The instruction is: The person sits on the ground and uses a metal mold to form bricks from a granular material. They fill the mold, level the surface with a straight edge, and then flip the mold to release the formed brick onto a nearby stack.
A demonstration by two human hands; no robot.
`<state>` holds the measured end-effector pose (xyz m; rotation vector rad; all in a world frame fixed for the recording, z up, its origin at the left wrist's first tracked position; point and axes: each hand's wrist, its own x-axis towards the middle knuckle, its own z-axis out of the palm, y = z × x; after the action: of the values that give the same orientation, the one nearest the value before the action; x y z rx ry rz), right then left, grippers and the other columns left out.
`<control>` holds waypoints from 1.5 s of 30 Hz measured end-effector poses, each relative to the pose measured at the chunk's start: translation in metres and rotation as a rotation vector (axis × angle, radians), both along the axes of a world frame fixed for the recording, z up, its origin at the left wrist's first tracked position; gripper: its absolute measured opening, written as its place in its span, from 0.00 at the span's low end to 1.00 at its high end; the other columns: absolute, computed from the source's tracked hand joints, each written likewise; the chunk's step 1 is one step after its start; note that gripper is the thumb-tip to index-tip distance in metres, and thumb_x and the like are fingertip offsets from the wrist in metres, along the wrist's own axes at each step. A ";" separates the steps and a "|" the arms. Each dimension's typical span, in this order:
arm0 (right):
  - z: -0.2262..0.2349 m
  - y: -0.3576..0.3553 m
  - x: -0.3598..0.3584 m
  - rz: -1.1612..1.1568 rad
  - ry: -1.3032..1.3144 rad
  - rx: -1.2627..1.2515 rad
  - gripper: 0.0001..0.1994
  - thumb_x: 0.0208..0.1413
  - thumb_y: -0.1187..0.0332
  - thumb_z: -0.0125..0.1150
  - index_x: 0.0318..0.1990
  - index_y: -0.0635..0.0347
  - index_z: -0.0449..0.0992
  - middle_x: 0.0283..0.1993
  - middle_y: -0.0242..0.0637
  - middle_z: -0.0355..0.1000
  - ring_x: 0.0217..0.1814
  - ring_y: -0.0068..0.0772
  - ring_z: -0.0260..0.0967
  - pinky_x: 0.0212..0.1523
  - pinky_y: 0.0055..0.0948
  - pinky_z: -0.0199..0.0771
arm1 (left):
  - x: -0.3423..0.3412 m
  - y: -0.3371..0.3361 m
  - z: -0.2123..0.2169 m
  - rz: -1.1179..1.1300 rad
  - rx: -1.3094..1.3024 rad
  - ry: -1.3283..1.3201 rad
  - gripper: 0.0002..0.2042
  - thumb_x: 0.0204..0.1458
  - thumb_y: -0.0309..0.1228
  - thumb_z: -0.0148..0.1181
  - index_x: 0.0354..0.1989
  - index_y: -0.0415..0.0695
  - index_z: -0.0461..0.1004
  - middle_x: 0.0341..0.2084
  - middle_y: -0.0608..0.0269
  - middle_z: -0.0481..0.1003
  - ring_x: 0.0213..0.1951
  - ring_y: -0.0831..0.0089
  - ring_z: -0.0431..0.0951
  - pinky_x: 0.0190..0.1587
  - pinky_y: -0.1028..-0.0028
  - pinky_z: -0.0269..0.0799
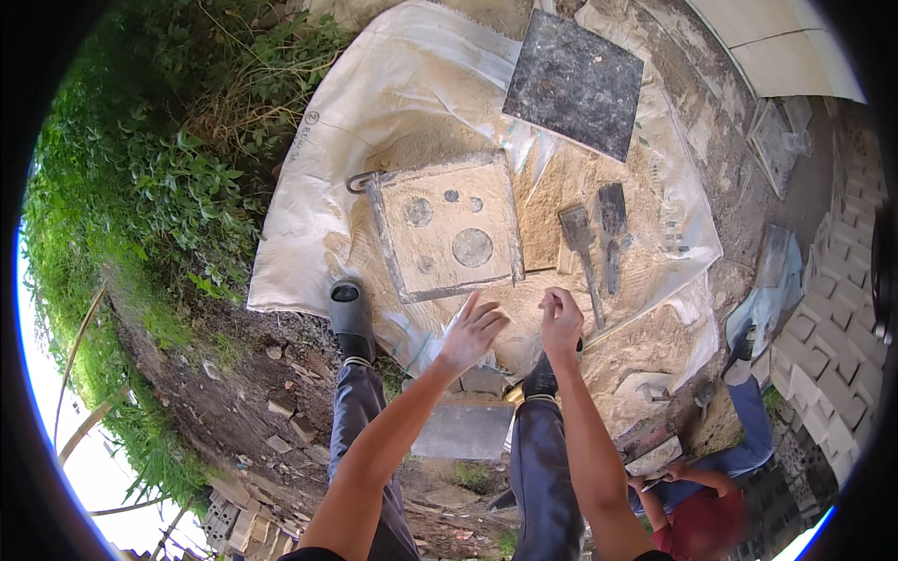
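Both forearms reach forward from the lower edge — left hand [472,329] with fingers spread and empty, right hand [560,323] loosely curled, fingertips pinched together, on what I cannot tell. Just beyond them lies the square sand-filled mould [447,226] on the white sheet [309,187], nearer the left hand; two trowels [595,245] lie beyond the right hand, handles toward it.

A square mould [447,227] lies on the sheet [309,224], two trowels [596,238] to its right.

Just ahead of your hands lies the square mould [449,227] — a metal-framed tray packed level with sandy mix, several grey round patches on its surface — flat on the sand-strewn white sheet [309,215], slightly skewed.
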<state>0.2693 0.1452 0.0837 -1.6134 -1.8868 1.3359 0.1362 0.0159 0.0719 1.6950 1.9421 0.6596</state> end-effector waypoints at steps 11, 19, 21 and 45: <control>0.000 0.011 -0.062 0.283 -0.144 -0.224 0.14 0.59 0.67 0.51 0.48 0.66 0.69 0.43 0.51 0.71 0.47 0.48 0.71 0.47 0.40 0.69 | -0.180 -0.081 -0.030 1.419 -0.248 -0.766 0.22 0.63 0.44 0.38 0.40 0.35 0.71 0.29 0.55 0.75 0.30 0.70 0.74 0.34 0.72 0.71; -0.034 0.025 -0.080 0.244 -0.497 -0.224 0.22 0.63 0.54 0.41 0.58 0.60 0.62 0.44 0.56 0.71 0.50 0.56 0.68 0.50 0.44 0.65 | -0.140 -0.012 -0.028 1.254 -0.306 -0.618 0.19 0.60 0.43 0.47 0.37 0.35 0.70 0.23 0.51 0.72 0.28 0.64 0.72 0.34 0.66 0.66; -0.037 0.029 -0.085 0.279 -0.606 -0.319 0.25 0.64 0.49 0.34 0.57 0.60 0.63 0.45 0.60 0.70 0.50 0.61 0.66 0.50 0.46 0.65 | -0.135 -0.017 -0.021 1.275 -0.352 -0.610 0.19 0.60 0.43 0.48 0.34 0.35 0.70 0.22 0.51 0.72 0.27 0.64 0.72 0.33 0.66 0.66; -0.082 0.060 -0.077 0.295 -0.097 -0.549 0.36 0.63 0.41 0.30 0.59 0.70 0.60 0.58 0.54 0.64 0.62 0.46 0.59 0.64 0.36 0.50 | -0.148 -0.027 -0.087 1.468 -0.280 -1.678 0.23 0.61 0.42 0.33 0.59 0.42 0.60 0.51 0.54 0.70 0.51 0.59 0.72 0.52 0.60 0.71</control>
<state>0.1922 0.2054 0.0021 -1.7015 -1.9851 2.0793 -0.0115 -0.0115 -0.0151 -0.8167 1.2958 1.4015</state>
